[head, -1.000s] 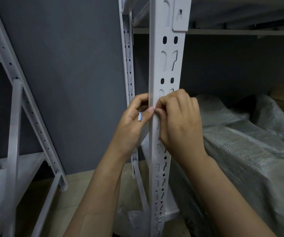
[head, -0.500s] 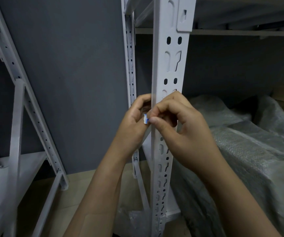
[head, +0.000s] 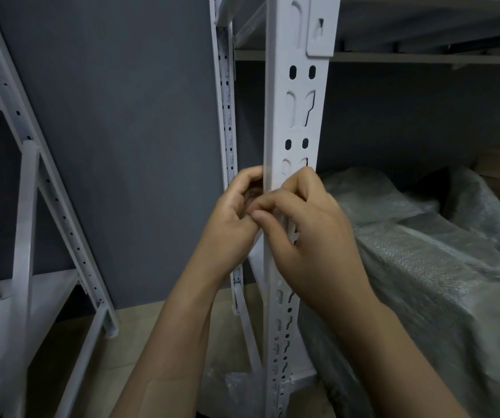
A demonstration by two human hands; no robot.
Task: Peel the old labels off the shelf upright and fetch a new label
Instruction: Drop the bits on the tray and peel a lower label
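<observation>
Head view: left hand and right hand meet at front-left edge of shelf upright, mid-height. Fingers of both curled, right thumb and forefinger pinched close. Contents of pinch hidden; cannot tell if old label held. No label visible on upright above or below hands. Judgement: peeling under way or nearly done. New label not fetched, none in sight. Plastic-wrapped bundle on shelf to right.
</observation>
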